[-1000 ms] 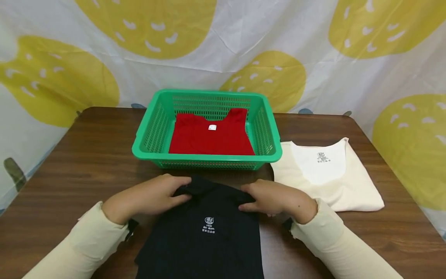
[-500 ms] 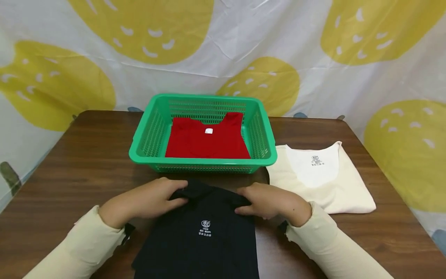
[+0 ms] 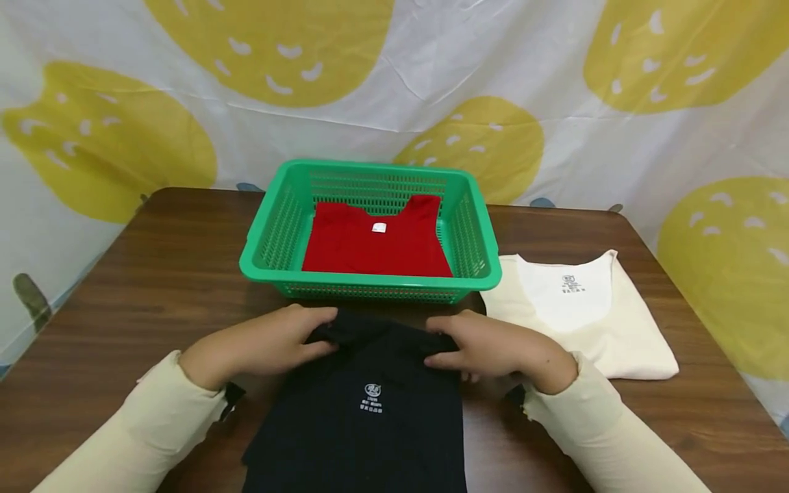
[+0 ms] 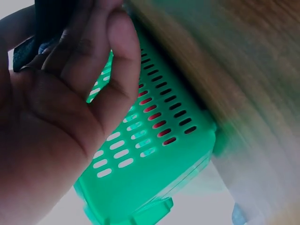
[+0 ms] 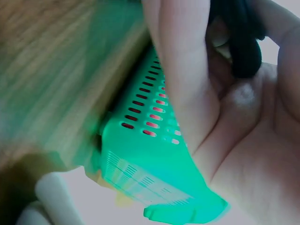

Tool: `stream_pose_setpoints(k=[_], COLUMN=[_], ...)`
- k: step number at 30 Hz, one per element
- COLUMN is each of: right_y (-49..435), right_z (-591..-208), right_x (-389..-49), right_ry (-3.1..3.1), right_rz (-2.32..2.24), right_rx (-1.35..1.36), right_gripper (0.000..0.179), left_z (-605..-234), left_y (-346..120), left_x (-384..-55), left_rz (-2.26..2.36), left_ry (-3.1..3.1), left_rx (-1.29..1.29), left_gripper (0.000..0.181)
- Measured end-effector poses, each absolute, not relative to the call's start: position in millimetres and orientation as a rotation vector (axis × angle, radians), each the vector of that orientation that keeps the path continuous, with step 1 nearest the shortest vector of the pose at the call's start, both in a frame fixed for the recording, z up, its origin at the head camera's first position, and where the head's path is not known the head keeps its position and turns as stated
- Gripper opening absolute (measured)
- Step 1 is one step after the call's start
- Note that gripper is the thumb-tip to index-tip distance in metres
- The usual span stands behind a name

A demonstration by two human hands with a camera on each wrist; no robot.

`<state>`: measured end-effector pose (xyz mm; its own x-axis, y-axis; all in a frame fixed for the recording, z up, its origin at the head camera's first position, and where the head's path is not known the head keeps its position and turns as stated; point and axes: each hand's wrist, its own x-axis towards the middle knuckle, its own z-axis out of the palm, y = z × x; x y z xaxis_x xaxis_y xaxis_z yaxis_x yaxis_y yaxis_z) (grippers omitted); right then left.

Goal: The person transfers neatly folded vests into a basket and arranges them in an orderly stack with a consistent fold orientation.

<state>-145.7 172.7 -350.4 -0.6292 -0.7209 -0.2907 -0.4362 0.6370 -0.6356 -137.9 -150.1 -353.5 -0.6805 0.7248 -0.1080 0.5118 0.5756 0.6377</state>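
A folded black shirt (image 3: 394, 438) lies in front of me with its neck end away from me and a white printed label below the neckline. My left hand (image 3: 274, 346) grips its upper left corner between thumb and fingers. On the upper right corner, my right hand (image 3: 493, 346) does the same. Both wrist views show black cloth (image 4: 49, 21) tucked inside curled fingers. Just beyond the hands stands a green basket (image 3: 370, 279), with a folded red top (image 3: 376, 250) lying flat inside.
To the right of the basket a folded cream shirt (image 3: 616, 342) with a white inner neck lies on the brown wooden table (image 3: 179, 274). A curtain (image 3: 345, 130) with yellow fruit print hangs behind the table's far edge.
The head view shifts slightly between frames. Both hands keep hold of the black shirt's top corners, with hardly any movement; basket and other shirts stay put.
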Motion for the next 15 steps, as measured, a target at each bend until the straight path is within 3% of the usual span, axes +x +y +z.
stream_pose_setpoints(k=[15], right_y=[179], right_z=[-336], right_x=[-145], right_ry=[2.14], right_rz=[-0.998], right_rx=[-0.973], right_gripper=[0.016], left_z=[-324], left_y=[-153], left_x=[-127], left_rz=[0.954], left_ry=[2.362], left_rx=[1.052], left_gripper=[0.031])
